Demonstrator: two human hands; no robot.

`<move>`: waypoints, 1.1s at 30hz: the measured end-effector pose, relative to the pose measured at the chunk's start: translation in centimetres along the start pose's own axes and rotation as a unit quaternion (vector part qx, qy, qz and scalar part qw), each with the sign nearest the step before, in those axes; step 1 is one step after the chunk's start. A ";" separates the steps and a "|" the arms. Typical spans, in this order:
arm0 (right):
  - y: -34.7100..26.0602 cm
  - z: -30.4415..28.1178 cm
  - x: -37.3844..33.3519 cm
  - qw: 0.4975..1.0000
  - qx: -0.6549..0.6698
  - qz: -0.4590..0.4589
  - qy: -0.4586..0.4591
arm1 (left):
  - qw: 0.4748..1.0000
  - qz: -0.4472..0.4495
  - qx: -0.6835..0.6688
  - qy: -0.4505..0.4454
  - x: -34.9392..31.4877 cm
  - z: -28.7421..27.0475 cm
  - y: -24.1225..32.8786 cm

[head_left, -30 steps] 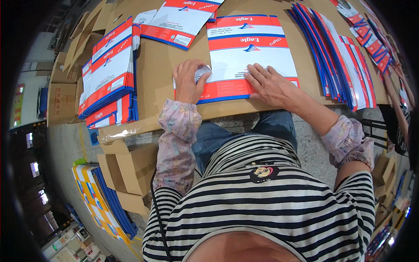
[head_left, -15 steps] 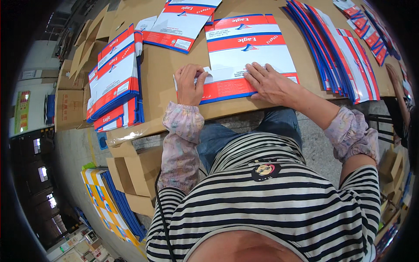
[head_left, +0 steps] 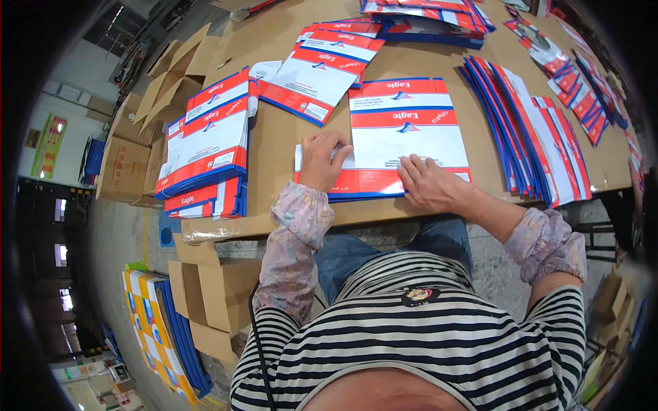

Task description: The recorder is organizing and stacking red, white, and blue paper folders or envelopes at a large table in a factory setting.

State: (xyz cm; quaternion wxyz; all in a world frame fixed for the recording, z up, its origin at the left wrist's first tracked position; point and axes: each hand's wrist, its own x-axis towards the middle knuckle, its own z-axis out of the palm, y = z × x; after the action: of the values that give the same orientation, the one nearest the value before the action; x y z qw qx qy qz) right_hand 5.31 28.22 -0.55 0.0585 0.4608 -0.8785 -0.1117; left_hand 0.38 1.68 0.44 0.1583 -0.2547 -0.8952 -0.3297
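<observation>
A flattened red, white and blue carton [head_left: 404,144] lies on the cardboard-topped table, near its front edge. At the carton's left end, my left hand [head_left: 323,162] is closed over a narrow white and red side flap, fingers bent and thumb toward the main panel. The flap's underside and my fingertips are partly hidden. My right hand [head_left: 433,186] rests on the lower right part of the same carton, fingers stretched out and pressing on its surface. Patterned sleeve covers [head_left: 301,219] are on both forearms.
Stacks of flat cartons stand left [head_left: 209,137] and at the back [head_left: 428,20]. Loose flat cartons [head_left: 319,68] lie behind my left hand. A fanned row of cartons [head_left: 510,130] is on the right. An open brown box [head_left: 212,291] sits below the table's left edge.
My view has shifted, so the table appears lower and more of its far side shows. My left hand has gone from pinching the flap's edge to lying over it. My right hand stays on the carton.
</observation>
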 end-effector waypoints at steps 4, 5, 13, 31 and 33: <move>-0.4 -0.6 -0.4 0.997 -0.042 -0.046 0.053 | 1.000 -0.009 -0.001 -0.026 0.3 -0.4 0.1; -0.6 -0.7 -0.5 0.995 -0.060 -0.046 0.060 | 0.997 -0.044 0.008 -0.067 0.2 -0.6 0.0; 4.8 -4.5 -0.5 0.978 0.198 0.049 0.047 | 0.881 -0.281 -0.350 0.151 -3.6 -1.5 -4.3; 11.5 -6.6 24.5 0.881 0.028 0.160 0.445 | 0.974 -0.108 0.192 0.053 -6.6 0.8 -0.5; 10.8 -1.3 29.0 0.903 0.071 0.237 0.351 | 0.976 -0.087 0.184 0.071 -6.0 1.7 -0.4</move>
State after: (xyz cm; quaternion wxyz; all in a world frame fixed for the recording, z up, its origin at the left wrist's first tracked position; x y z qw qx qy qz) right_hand -19.46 10.13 3.36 0.3552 0.2515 -0.8899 0.1368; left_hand 4.89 0.43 -3.74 0.2363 -0.1179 -0.9458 -0.1890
